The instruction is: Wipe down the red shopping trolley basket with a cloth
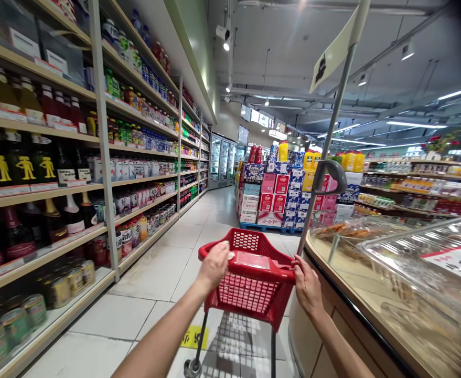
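Bare hands [214,265] [308,283] grip the red cart [254,271] — counter [366,296] alongside, stacked cartons [273,197] ahead.

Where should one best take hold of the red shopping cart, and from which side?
Probably by its near red handlebar, from the person's side, one hand toward each end. The bar runs across the cart facing the person, with the left hand and right hand at its opposite ends.

R cart leg [273,349] cut off @ btm, far R goods [415,184] blurry
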Demonstrator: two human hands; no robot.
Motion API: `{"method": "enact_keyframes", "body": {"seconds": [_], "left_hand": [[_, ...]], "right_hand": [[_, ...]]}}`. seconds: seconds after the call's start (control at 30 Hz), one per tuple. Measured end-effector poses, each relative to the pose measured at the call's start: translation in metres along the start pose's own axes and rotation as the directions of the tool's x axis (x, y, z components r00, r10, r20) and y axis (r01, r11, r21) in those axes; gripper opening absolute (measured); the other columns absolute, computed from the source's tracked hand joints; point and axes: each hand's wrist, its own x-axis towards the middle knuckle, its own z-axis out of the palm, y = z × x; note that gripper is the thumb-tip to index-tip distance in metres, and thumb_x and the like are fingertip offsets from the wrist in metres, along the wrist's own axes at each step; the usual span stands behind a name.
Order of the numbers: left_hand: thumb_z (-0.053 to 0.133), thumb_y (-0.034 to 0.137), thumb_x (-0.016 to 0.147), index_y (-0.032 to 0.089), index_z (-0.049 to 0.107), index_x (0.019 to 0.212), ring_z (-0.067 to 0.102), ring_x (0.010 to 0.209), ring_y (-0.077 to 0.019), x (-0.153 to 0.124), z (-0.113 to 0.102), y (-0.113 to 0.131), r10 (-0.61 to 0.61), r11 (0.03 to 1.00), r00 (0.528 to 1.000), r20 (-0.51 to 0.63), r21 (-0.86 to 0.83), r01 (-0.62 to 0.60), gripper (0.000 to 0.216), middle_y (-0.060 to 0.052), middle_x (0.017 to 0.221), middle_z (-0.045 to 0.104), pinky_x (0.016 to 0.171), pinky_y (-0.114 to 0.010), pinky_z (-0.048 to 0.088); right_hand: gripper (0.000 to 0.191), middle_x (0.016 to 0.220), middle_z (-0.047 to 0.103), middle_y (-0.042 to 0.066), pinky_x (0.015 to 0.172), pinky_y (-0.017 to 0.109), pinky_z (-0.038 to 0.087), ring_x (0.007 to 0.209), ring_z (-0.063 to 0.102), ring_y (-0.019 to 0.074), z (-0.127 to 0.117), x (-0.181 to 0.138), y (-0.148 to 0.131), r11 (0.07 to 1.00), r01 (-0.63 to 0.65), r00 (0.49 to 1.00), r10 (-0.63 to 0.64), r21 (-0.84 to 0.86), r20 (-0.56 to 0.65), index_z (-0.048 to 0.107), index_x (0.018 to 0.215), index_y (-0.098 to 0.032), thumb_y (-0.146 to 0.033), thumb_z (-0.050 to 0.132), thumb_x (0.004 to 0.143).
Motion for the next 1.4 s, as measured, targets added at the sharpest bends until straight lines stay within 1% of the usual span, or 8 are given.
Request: {"method": "enact_keyframes", "body": {"seconds": [0.1,0.33,0.5,0.67,0.9,1.0,1.2,1.4], "left_hand": [[0.033,0.016,0.086,0.014,0.060,0.099,0.055,0.106,-0.0211,-0.003,-0.006,-0.013,-0.142,0.989,0.986,-0.088,0.034,0.146,0.030,-0.011,0.105,0.063,0.092,-0.043,0.047],[0.036,0.019,0.087,0.018,0.053,0.114,0.044,0.119,-0.0190,0.003,0.011,0.029,-0.003,1.000,1.000,0.003,-0.009,0.003,0.032,-0.006,0.122,0.055,0.100,-0.037,0.042],[0.032,0.016,0.086,0.011,0.051,0.114,0.049,0.114,-0.0245,0.007,0.010,0.013,-0.165,0.986,0.986,-0.029,0.011,0.165,0.035,-0.014,0.115,0.058,0.095,-0.048,0.043],[0.036,0.010,0.083,0.025,0.052,0.116,0.045,0.118,-0.0148,0.018,0.028,0.045,0.025,0.998,0.996,0.081,-0.063,-0.020,0.040,0.001,0.124,0.054,0.101,-0.029,0.040],[0.035,0.005,0.079,0.011,0.059,0.104,0.054,0.108,-0.0237,0.009,-0.005,-0.023,-0.199,0.980,0.980,-0.018,0.013,0.199,0.035,-0.013,0.108,0.062,0.095,-0.043,0.045],[0.034,0.007,0.081,0.013,0.057,0.107,0.052,0.110,-0.0202,0.005,-0.002,-0.015,-0.202,0.979,0.979,-0.030,0.007,0.202,0.035,-0.011,0.113,0.060,0.096,-0.040,0.044],[0.033,0.015,0.087,0.015,0.041,0.125,0.038,0.123,-0.0171,0.018,0.029,0.061,0.033,0.982,0.996,0.080,-0.187,-0.017,0.039,-0.011,0.129,0.048,0.101,-0.038,0.038],[0.055,0.039,0.072,0.011,0.023,0.134,0.024,0.129,-0.0323,0.027,0.015,0.048,-0.131,0.984,0.918,0.374,-0.063,0.166,0.075,-0.019,0.138,0.032,0.101,-0.061,0.020]], "right_hand": [[0.047,0.100,0.063,0.008,0.092,0.044,0.030,0.096,0.054,0.0224,0.003,0.000,-0.001,0.999,0.008,1.000,-0.009,-0.050,-0.010,0.052,0.113,-0.017,-0.044,0.028,0.082],[0.045,0.102,0.063,0.008,0.091,0.042,0.032,0.097,0.053,0.0217,0.000,-0.002,-0.001,0.998,0.062,0.997,-0.061,-0.021,0.042,0.053,0.111,-0.018,-0.044,0.029,0.083],[0.045,0.100,0.063,0.006,0.093,0.045,0.029,0.096,0.054,0.0217,0.000,-0.002,-0.005,0.998,0.062,0.995,-0.059,-0.034,0.086,0.051,0.114,-0.020,-0.042,0.029,0.083],[0.044,0.099,0.063,0.007,0.092,0.045,0.032,0.094,0.055,0.0222,-0.001,-0.001,-0.006,0.998,0.056,0.994,-0.055,-0.011,0.091,0.052,0.113,-0.019,-0.042,0.030,0.083],[0.045,0.093,0.065,0.006,0.090,0.043,0.034,0.090,0.057,0.0209,-0.005,-0.001,-0.007,0.999,0.025,0.995,-0.028,0.031,0.091,0.052,0.114,-0.018,-0.043,0.031,0.083],[0.046,0.096,0.065,0.007,0.093,0.045,0.031,0.089,0.057,0.0212,-0.001,-0.003,-0.008,1.000,0.029,0.998,-0.029,-0.001,0.062,0.053,0.113,-0.018,-0.044,0.030,0.083],[0.048,0.092,0.066,0.008,0.091,0.045,0.034,0.094,0.057,0.0227,0.001,0.002,-0.016,0.997,0.029,0.999,-0.026,-0.069,0.042,0.050,0.117,-0.016,-0.041,0.028,0.084],[0.043,0.124,0.052,0.009,0.096,0.041,0.035,0.115,0.046,0.0199,0.028,0.013,-0.062,0.945,0.316,0.916,-0.280,-0.087,0.285,0.047,0.124,-0.021,-0.034,0.029,0.086]]}}
